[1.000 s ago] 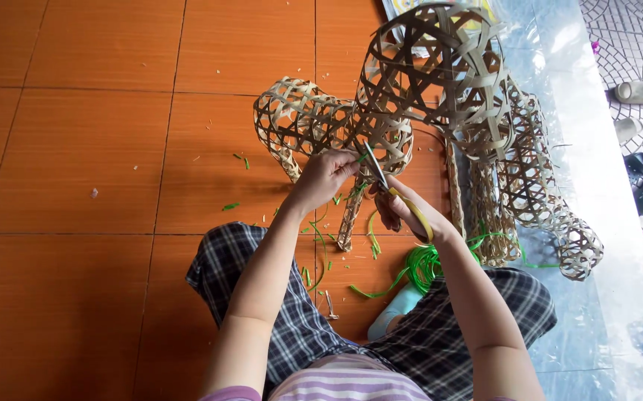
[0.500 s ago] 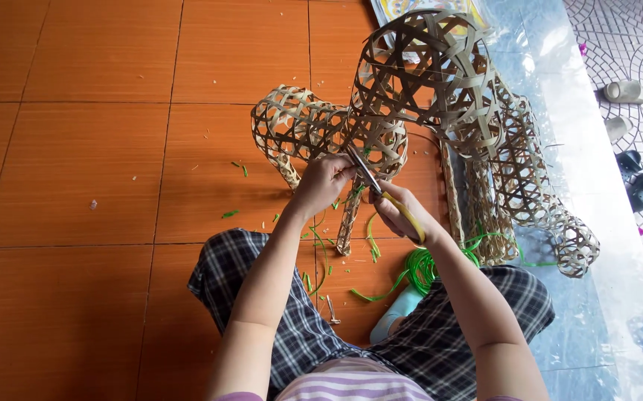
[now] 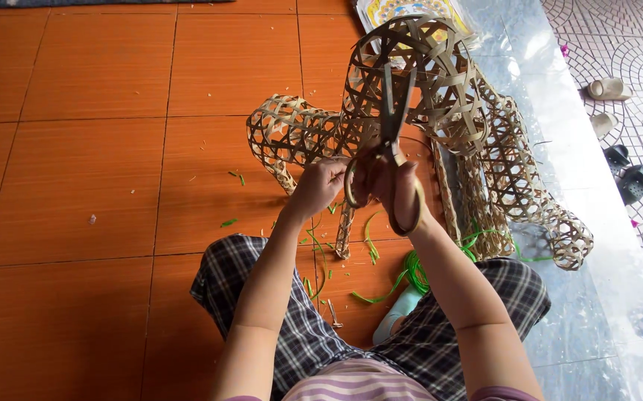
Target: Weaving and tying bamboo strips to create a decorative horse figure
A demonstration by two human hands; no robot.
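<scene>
My right hand (image 3: 398,187) grips a pair of scissors (image 3: 394,122) by the handles, blades pointing up and away toward a tall woven bamboo basket (image 3: 418,70). My left hand (image 3: 320,186) is closed on a thin bamboo strip of a lower open-weave basket (image 3: 291,134) just left of the scissors. Both hands meet in front of the baskets, above my lap in checked trousers (image 3: 299,327).
More woven bamboo pieces (image 3: 529,193) lie to the right on a shiny sheet (image 3: 603,282). Green strip cuttings (image 3: 403,275) and a coil litter the orange tiled floor (image 3: 98,148). Sandals (image 3: 618,126) sit on patterned paving far right.
The scissors have swung from a low slant to pointing up at the tall basket. Both hands have risen slightly toward the weave.
</scene>
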